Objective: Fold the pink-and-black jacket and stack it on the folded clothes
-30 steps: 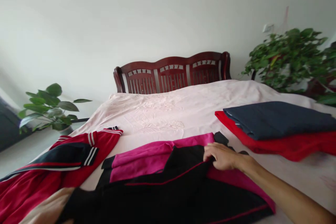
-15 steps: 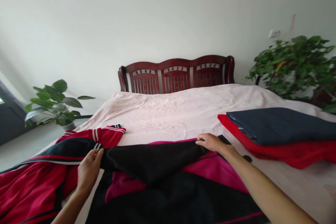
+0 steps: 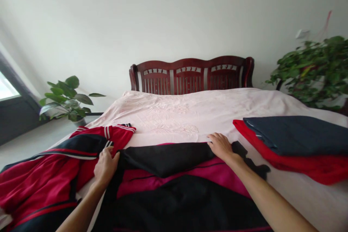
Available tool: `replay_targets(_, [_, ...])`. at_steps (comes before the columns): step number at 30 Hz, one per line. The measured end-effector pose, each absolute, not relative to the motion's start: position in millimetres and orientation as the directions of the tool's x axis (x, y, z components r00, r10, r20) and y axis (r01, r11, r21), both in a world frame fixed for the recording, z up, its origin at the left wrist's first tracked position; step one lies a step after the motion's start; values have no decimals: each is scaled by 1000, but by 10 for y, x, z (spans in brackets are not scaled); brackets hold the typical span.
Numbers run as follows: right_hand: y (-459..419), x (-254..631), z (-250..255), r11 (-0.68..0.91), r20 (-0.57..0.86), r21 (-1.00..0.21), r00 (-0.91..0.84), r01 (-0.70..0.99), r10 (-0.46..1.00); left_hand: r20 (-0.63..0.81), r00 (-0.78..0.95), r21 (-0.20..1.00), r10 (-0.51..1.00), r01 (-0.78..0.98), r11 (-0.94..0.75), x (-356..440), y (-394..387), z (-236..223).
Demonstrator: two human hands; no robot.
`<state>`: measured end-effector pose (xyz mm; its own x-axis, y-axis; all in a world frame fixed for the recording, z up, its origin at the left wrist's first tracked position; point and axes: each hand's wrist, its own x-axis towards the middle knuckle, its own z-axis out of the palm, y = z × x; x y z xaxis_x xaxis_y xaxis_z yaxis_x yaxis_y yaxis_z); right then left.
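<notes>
The left hand (image 3: 105,165) pinches one end of the black-and-magenta garment's (image 3: 165,159) folded edge; the right hand (image 3: 221,148) rests at the other, its grip unclear. The garment lies along the bed's (image 3: 163,116) near edge, between red-and-navy clothing (image 3: 51,174) and a folded stack (image 3: 301,136).

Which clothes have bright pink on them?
The black garment in the middle, between the striped clothes and folded pile, which show red and dark blue instead.
</notes>
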<state>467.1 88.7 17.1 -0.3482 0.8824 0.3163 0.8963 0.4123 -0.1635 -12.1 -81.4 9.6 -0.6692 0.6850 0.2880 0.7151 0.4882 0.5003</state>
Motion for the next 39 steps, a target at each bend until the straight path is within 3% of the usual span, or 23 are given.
replay_targets(3, [675,4511,134,530,346,-148,-458,835,818,487,-394,395,779,895,206,22,-887,100])
replay_targets(5, [564,4445,36,588,275,-149,-538,795,797,417,-162,329,895,944,18,102,-879,15])
replay_targets(7, [502,4427,-75,577,160,-165,-556,800,816,290,-60,296,955,955,-30,146,-847,-101])
replay_targets(9, [471,4442,-138,514,91,-171,-506,840,858,227,-65,305,972,952,-7,145,-824,-183])
replay_targets(13, [273,4432,-96,423,127,-157,-406,893,905,264,-103,464,959,885,-33,41,-942,-165])
replay_targets(16, [-122,4330,-112,493,250,-172,-447,853,859,324,-245,609,914,793,-3,-48,-1209,-163])
replay_targets(20, [-705,4184,-337,591,381,-149,-506,793,774,234,-404,752,885,652,99,-103,-1633,-351])
replay_targets(24, [-929,4133,-544,595,464,-88,-496,799,734,220,-465,784,858,607,128,-90,-1921,-537])
replay_targets(32, [-812,4170,-651,612,618,51,-507,789,601,301,-476,827,826,561,22,-15,-2006,-518])
replay_targets(39, [-784,4181,-688,621,647,76,-512,780,564,332,-470,812,818,584,6,-24,-1986,-548])
